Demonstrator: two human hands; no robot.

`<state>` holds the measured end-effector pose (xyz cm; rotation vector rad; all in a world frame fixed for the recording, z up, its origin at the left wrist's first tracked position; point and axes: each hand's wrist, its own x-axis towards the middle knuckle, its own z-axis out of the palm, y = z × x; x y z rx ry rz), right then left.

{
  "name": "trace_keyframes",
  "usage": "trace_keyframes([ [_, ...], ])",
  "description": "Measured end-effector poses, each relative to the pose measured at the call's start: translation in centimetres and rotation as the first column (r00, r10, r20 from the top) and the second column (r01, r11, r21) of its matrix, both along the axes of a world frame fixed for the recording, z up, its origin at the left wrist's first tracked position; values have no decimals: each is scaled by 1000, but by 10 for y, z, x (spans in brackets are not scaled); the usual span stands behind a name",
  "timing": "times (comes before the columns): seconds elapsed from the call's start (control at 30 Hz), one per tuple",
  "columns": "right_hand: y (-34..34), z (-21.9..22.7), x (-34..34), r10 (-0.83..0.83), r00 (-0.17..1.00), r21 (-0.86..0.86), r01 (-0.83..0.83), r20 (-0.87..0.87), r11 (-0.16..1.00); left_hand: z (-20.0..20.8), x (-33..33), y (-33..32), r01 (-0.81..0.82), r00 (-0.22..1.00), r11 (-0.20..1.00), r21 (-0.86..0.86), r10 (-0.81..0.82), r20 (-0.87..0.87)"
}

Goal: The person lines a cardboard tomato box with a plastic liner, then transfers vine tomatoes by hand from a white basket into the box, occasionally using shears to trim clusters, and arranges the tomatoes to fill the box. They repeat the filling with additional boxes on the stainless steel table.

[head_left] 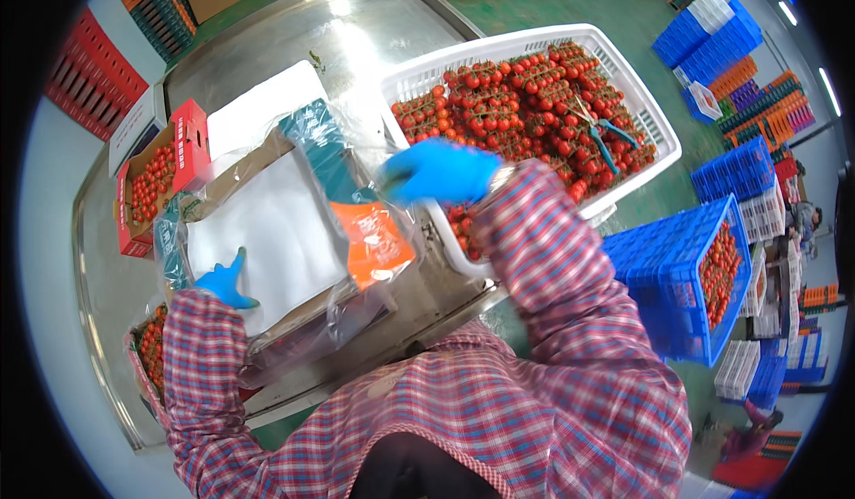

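Note:
My left hand (230, 281), in a blue glove, rests on a white sheet (276, 232) with thumb and fingers spread apart. The sheet covers the inside of a cardboard box with a teal flap (322, 147) and an orange patch (371, 241). Clear plastic film hangs over the box's edges. Between this box and a white crate (663, 125) is my right hand (436, 171), also gloved in blue; its fingers are smeared by motion. Cherry tomatoes (481, 112) on the vine fill the crate. Snips with teal handles (603, 147) lie on top of them.
A red box (185, 143) of tomatoes stands left on the steel table (392, 18), beside a white sheet or board (267, 112). Another tomato box (151, 357) is at the near left. Right of me, a tilted blue crate (663, 267) holds tomatoes. Crate stacks stand farther off.

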<state>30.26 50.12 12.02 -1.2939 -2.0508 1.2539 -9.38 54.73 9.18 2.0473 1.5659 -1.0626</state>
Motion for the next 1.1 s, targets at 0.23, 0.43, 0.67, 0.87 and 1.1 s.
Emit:
trace_keyframes([
  [0.23, 42, -108, 201, -395, 442, 435, 11, 805, 900, 43, 145, 14, -180, 546, 845, 503, -340, 766],
  [0.43, 47, -105, 237, -265, 623, 545, -312, 736, 779, -35, 366, 90, 163, 730, 804, 571, -488, 479],
  [0.67, 8, -22, 287, -149, 879, -208, 59, -453, 976, -84, 431, 128, -94, 915, 874, 477, -112, 387],
  [0.87, -33, -7, 292, -607, 303, -679, -315, -734, 664, -26, 436, 81, -186, -365, 538, -822, 739, 566],
  [1.1, -41, -28, 243, -626, 155, -623, -430, -764, 653, 34, 436, -20, 144, -716, 489, -860, 651, 251],
])
